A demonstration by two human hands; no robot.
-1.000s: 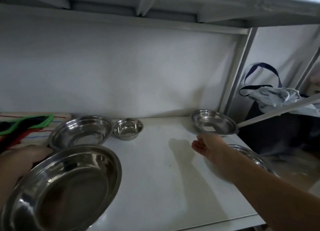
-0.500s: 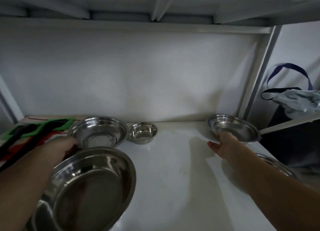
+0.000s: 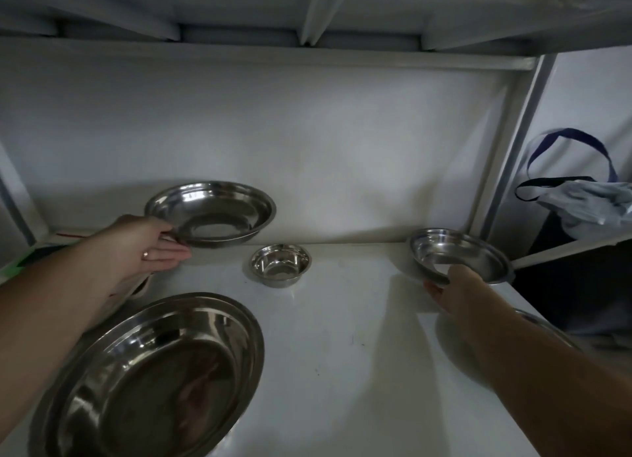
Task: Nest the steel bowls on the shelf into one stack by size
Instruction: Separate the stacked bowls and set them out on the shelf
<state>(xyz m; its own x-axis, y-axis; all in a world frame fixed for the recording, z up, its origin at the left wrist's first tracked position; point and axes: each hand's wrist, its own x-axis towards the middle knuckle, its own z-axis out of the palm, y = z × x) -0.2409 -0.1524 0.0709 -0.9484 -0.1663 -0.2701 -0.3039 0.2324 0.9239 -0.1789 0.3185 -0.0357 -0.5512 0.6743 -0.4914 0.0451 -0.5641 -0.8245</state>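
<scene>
the left hand (image 3: 150, 248) is closed on the left rim of a medium steel bowl (image 3: 210, 213), thumb on top of the rim and fingers under it, and it holds this bowl in the air above the back left part of the white shelf (image 3: 342, 337), tilted so the inside faces the camera. the right hand (image 3: 455, 289) grips the near rim of another steel bowl (image 3: 458, 253) at the back right corner of the shelf; this bowl is tilted too, but i cannot tell if its far side touches the shelf. the two hands are well apart. between them, near the back wall, a small steel bowl (image 3: 281, 264) stands upright on the shelf and no hand touches it. at the front left, the largest steel bowl (image 3: 154, 378) lies on the shelf, close to the camera, just beside the left forearm. under the right forearm the rim of one more steel dish (image 3: 547, 326) shows at the right edge of the shelf, mostly hidden. to the right of the shelf frame, a dark bag with a blue strap (image 3: 574, 142) carries a pale cloth (image 3: 591, 203) on top.
</scene>
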